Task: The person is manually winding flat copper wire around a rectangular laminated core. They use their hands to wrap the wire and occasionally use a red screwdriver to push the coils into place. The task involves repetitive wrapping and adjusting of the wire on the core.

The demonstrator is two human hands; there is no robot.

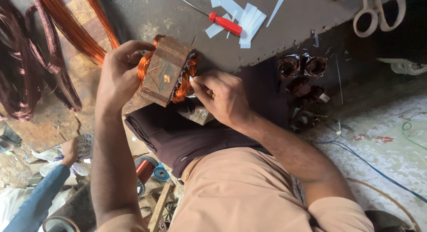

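A rusty brown motor stator (pixel 165 71) with copper wire windings bulging from both ends rests against the edge of a grey workbench (pixel 284 34). My left hand (pixel 118 74) grips its left side, fingers curled over the copper coil. My right hand (pixel 220 96) pinches a small white strip of paper at the stator's right end, next to the winding. Below the stator lie my knee in dark cloth and my lap in tan cloth.
A red-handled screwdriver (pixel 222 22) and cut white paper strips (pixel 247 19) lie on the bench. Scissors (pixel 378 12) hang at top right. Loops of copper wire (pixel 66 25) lie at left. Small wound stators (pixel 304 74) sit at right. Another person's hand (pixel 71 150) shows lower left.
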